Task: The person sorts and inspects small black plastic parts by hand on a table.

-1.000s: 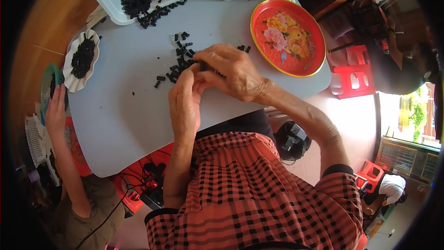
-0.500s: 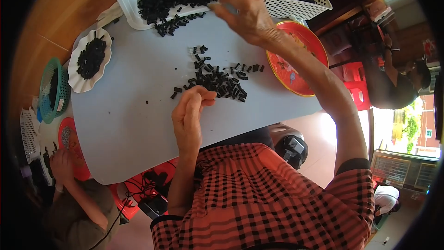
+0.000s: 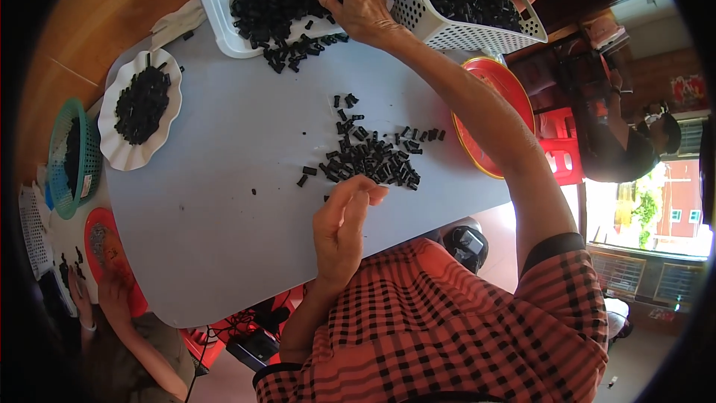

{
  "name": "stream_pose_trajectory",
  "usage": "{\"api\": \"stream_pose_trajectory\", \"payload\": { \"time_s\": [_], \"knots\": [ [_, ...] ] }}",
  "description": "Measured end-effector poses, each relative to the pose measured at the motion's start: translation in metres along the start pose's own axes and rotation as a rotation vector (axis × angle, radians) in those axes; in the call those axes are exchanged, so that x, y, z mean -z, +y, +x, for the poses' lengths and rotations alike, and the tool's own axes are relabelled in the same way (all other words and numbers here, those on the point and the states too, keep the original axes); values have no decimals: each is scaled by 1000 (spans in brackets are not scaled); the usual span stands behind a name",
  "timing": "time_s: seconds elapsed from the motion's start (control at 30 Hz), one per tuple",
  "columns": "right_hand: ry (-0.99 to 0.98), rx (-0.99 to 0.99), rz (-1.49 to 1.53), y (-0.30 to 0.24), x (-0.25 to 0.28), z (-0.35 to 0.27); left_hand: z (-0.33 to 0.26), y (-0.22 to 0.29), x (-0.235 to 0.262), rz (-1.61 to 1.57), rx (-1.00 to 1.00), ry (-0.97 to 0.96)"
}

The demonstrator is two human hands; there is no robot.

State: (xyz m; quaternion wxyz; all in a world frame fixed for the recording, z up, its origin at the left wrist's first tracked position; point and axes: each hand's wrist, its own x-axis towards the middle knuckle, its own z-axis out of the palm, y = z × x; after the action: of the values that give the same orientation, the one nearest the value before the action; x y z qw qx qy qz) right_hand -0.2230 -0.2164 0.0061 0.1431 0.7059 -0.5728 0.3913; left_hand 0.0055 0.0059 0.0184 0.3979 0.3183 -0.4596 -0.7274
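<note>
My right hand (image 3: 362,4) reaches into a white plastic tub (image 3: 216,33) at the far side of the table, thumb apart from the fingers. Its fingertips touch a heap of small black plastic parts (image 3: 272,4) in the tub. Over the near edge of a loose pile of short black tubular pieces (image 3: 369,157) is my left hand (image 3: 343,227), fingers curled together. Whatever it may hold is hidden. More black pieces (image 3: 298,52) lie just in front of the tub.
A perforated white basket (image 3: 477,37) of black parts stands far right, beside a red round tray (image 3: 477,157). At left are a scalloped white dish (image 3: 112,134), a green basket (image 3: 89,149) and a red tray (image 3: 97,224), where another person's hands (image 3: 112,295) work.
My right hand has come down onto the black heap in the white tub. The view has shifted a little; my left hand stays by the near edge of the loose pile, fingers still curled.
</note>
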Motion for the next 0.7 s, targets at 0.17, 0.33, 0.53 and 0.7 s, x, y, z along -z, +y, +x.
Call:
{"api": "stream_pose_trajectory", "payload": {
  "time_s": [0.17, 0.33, 0.53, 0.7],
  "knots": [
    [-36, -23, -85, -8, -8, -13, 1, 1, 2, -22, 3, -53],
    [-104, -145, 12, -19, -5, -14, 2, 2, 1, -43, 40, -78],
    [-142, -83, 70, -41, 14, -32, 4, -1, 2, -49, 31, -109],
    [-182, -69, 184, -55, 28, -53, 3, 1, 2, -39, 38, -84]
  ]
}}
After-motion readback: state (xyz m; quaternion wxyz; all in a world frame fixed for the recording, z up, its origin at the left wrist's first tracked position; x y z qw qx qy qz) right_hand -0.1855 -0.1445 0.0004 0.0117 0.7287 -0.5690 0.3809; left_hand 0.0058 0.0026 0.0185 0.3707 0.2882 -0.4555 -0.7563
